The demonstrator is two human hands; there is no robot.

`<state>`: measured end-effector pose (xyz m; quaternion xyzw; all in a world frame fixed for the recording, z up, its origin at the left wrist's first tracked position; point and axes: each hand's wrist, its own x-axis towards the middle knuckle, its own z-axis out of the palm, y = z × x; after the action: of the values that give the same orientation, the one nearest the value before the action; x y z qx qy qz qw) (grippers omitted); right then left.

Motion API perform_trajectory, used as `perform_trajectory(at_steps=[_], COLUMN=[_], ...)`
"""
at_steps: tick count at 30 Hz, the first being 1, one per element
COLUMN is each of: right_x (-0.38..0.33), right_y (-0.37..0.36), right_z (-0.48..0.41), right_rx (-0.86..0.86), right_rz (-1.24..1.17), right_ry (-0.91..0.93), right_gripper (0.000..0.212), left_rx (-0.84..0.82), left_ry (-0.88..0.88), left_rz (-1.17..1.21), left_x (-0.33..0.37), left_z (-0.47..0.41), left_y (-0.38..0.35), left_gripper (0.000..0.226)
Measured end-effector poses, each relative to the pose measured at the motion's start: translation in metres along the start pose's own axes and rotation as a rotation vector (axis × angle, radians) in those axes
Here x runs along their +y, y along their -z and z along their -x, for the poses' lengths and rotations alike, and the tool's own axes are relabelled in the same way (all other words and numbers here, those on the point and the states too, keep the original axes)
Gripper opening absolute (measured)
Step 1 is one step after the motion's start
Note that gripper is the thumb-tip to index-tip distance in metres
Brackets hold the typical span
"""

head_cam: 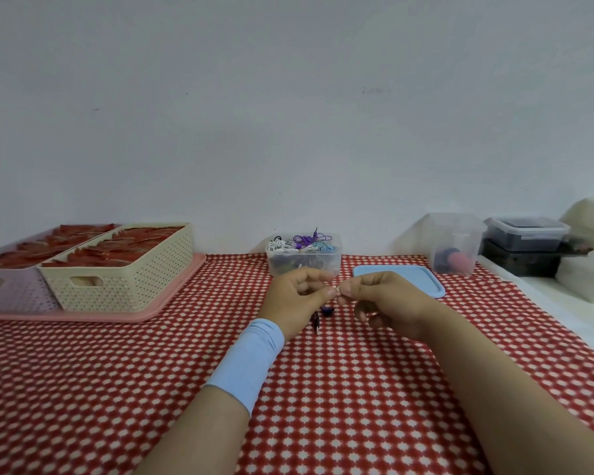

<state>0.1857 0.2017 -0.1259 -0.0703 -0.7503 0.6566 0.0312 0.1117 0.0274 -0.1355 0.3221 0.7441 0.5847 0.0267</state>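
Red-and-white checked counter (357, 389), clear plastic box of coiled earphones (304, 260) at back. Left hand (297, 299) and right hand (388, 303) fingers both pinch small pale piece (338, 290) above counter. Dark earphone cable (318, 320) dangles beneath. Best: firm pinch, slow pull.

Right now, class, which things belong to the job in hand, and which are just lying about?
In hand: left hand, right hand, small pale piece pinched between them, dark cable, clear box of cables, blue lid.
Lying about: cream basket, pink tray, clear tub, dark boxes.
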Motion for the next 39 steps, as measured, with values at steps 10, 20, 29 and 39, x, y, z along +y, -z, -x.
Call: perform_trajectory(at_steps=[10, 20, 29, 39], right_x=[-0.0013, -0.0008, -0.0030, -0.0044], right_y=[0.0003, -0.0012, -0.0038, -0.0042], right_z=[0.0005, 0.0011, 0.0006, 0.0006], right_rx=[0.066, 0.050, -0.008, 0.061], right_rz=[-0.024, -0.068, -0.067, -0.066], right_ry=[0.029, 0.090, 0.102, 0.100], right_gripper=[0.020, 0.014, 0.019, 0.014], left_rx=[0.019, -0.023, -0.052, -0.031], left_ry=[0.045, 0.064, 0.012, -0.069], left_rz=[0.050, 0.142, 0.128, 0.023], left_x=[0.0015, 0.0013, 0.0018, -0.0014], left_z=[0.0002, 0.0000, -0.0004, -0.0010], left_y=[-0.0031, 0.0000, 0.0005, -0.0008], left_gripper=[0.017, 0.014, 0.013, 0.016])
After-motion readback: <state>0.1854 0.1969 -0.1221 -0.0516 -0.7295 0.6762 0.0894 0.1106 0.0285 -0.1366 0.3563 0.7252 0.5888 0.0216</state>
